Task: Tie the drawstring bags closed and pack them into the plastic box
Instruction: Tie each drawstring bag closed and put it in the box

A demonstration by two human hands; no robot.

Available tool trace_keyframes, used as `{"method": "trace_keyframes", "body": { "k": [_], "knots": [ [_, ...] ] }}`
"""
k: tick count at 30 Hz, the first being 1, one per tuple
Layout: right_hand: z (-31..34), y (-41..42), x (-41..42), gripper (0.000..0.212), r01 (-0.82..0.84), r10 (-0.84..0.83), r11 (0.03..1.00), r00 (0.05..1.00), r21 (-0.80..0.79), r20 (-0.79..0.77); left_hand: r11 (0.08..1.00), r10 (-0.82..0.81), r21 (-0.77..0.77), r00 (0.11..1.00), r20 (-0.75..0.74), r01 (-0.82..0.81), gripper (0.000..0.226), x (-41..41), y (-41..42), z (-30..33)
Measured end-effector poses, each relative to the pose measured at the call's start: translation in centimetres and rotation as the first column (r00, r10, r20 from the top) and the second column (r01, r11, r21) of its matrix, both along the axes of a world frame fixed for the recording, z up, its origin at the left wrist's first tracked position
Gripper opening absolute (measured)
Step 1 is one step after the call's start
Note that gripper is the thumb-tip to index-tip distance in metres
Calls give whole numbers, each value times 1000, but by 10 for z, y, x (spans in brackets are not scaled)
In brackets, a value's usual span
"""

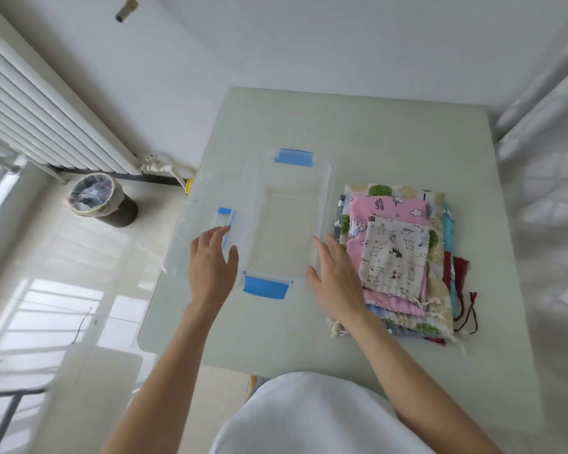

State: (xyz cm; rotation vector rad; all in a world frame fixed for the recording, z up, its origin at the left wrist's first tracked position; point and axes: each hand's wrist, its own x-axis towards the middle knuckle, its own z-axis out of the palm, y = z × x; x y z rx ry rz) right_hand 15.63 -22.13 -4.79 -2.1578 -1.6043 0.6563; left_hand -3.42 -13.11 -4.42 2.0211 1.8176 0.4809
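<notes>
Clear plastic lid (207, 224) overhung the table's left edge; open left hand (212, 263) and right hand (333, 276), gripping nothing, might tip it off.

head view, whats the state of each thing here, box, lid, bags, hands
plastic box: open, nothing inside, blue latches hanging loose
lid: off, lying left of the box
drawstring bags: stacked flat right of the box, untied, none packed
left hand: fingers straight, on the lid
right hand: fingers straight, at the box's right side
trash bin: upright on the floor, lined
</notes>
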Motion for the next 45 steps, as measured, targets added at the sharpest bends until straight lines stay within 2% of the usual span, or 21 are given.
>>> {"method": "trace_keyframes", "body": {
  "k": [3, 5, 8, 10, 14, 18, 21, 24, 26, 29, 32, 36, 40, 43, 45],
  "knots": [
    [3, -11, 24, 44, 14, -11, 993, 1000, 117, -21, 979, -156, 144, 984, 83, 143, 34, 30, -15, 15],
    [3, -25, 49, 36, 48, -47, 988, 999, 145, -13, 932, -338, 201, 924, 179, 302, 31, 64, -31, 22],
    [-10, -56, 94, 24, 129, -130, 985, 991, 110, 6, 836, -548, 139, 808, 214, 531, 29, 124, -61, 17],
    [-26, -79, 123, 19, 190, -193, 979, 981, 73, 31, 806, -580, 16, 785, 219, 591, 28, 160, -78, -3],
    [-59, -107, 151, 22, 248, -249, 969, 967, 24, 60, 815, -527, -224, 844, 100, 535, 40, 184, -90, -48],
    [-87, -124, 155, 31, 232, -232, 972, 973, 30, 4, 833, -466, -284, 879, 101, 474, 38, 185, -93, -79],
    [-105, -128, 152, 31, 266, -261, 958, 964, 107, -54, 847, -425, -286, 894, 143, 448, 31, 182, -90, -97],
    [-114, -130, 160, 29, 286, -276, 944, 958, 164, -85, 869, -390, -236, 896, 215, 434, 27, 177, -88, -112],
    [-116, -133, 165, 30, 193, -197, 963, 980, 187, 0, 883, -387, -168, 883, 265, 438, 25, 172, -88, -121],
    [-119, -135, 169, 33, 71, -109, 968, 982, 239, 153, 892, -436, 24, 845, 310, 452, 22, 166, -89, -131],
    [-129, -137, 174, 27, 65, -155, 940, 956, 336, 248, 860, -511, 217, 784, 353, 462, 17, 159, -91, -136],
    [-136, -142, 186, 11, 116, -234, 882, 949, 456, 212, 811, -579, 345, 733, 357, 472, 12, 149, -88, -145],
    [-145, -155, 189, 11, 191, -345, 830, 914, 524, 212, 833, -547, 353, 725, 418, 425, 10, 136, -90, -159],
    [-152, -168, 178, 17, 208, -382, 843, 881, 496, 280, 817, -575, 384, 662, 480, 430, 7, 125, -100, -161],
    [-151, -177, 167, 19, 197, -363, 856, 887, 478, 285, 842, -539, 350, 613, 578, 411, 11, 119, -107, -158]
  ]
}}
